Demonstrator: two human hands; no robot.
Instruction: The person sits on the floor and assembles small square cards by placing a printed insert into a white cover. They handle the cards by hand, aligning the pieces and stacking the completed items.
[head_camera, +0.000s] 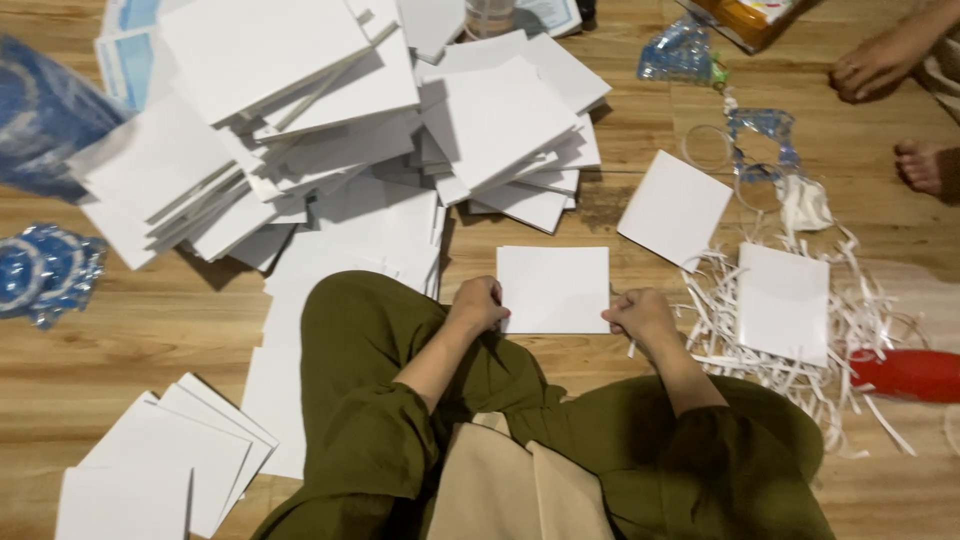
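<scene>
White square sheet (553, 288) lies flat on the wood floor (150, 320) right in front of your knees. Going left to right: a small stack of sheets (165, 460) by your left leg, the big messy pile (320, 130) crowding the sheet's upper left, then your left hand (478, 305) pinching its left edge and your right hand (640, 315) pinching the right edge. Past that, paper shreds (800, 340) under another sheet (783, 302), and a red thing (910, 373). Bare floor sits just above the sheet's top edge.
</scene>
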